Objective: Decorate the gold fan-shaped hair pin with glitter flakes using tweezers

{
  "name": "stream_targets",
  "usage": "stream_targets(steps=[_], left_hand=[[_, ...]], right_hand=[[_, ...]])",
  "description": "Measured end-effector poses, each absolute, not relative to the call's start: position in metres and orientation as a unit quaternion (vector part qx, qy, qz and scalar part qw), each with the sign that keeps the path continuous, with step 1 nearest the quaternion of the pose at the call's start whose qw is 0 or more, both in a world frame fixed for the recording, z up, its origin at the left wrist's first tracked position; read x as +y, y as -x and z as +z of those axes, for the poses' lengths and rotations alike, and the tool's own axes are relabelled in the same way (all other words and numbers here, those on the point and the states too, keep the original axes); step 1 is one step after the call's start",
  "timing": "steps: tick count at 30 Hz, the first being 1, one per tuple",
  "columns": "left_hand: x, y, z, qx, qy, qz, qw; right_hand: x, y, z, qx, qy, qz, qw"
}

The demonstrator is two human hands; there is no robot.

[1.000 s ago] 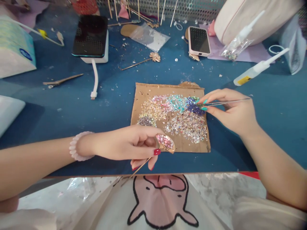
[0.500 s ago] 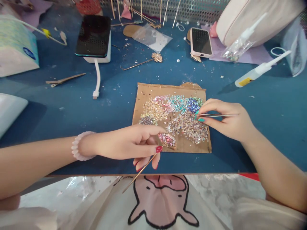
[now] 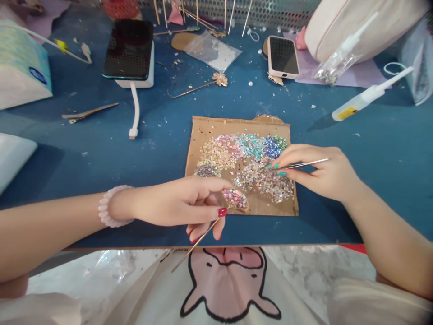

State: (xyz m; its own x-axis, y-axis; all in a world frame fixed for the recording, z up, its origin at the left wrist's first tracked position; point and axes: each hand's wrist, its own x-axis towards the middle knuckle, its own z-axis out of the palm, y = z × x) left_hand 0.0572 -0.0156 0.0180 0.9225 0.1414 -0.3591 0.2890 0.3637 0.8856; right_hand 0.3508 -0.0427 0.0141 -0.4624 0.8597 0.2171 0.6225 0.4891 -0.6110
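My left hand (image 3: 189, 203) is closed around a gold hairpin (image 3: 196, 243), whose long stem slants down past the table edge. Its fan-shaped head (image 3: 236, 198), covered in pink and purple chips, sticks out beyond the fingertips, over the near edge of a cardboard sheet (image 3: 203, 126). In my right hand (image 3: 314, 174) thin metal tweezers (image 3: 306, 163) are pinched, with their tips down at the pile of silvery chips (image 3: 267, 180). Whether the tips hold a chip is too small to tell. Yellow, pink, turquoise, blue and grey chips lie in patches on the cardboard.
A glue bottle (image 3: 368, 97) lies to the right. Behind are a white-edged phone (image 3: 283, 56), a plastic bag (image 3: 216, 52) and another hairpin (image 3: 203, 88). At left are a black phone on a white block (image 3: 130, 49), a hair clip (image 3: 89, 112) and a tissue pack (image 3: 25, 67).
My right hand has tilted the tweezers, and its fingertips have moved slightly left and down over the silvery chips. My left hand still holds the hairpin in about the same place.
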Motion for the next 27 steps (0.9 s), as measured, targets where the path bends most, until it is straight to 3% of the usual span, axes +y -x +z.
stream_targets(steps=[27], left_hand=[[-0.0148, -0.058, 0.0205, 0.196, -0.564, -0.057, 0.8]], right_hand=[[-0.046, -0.3465, 0.0149, -0.833, 0.433, 0.23, 0.257]])
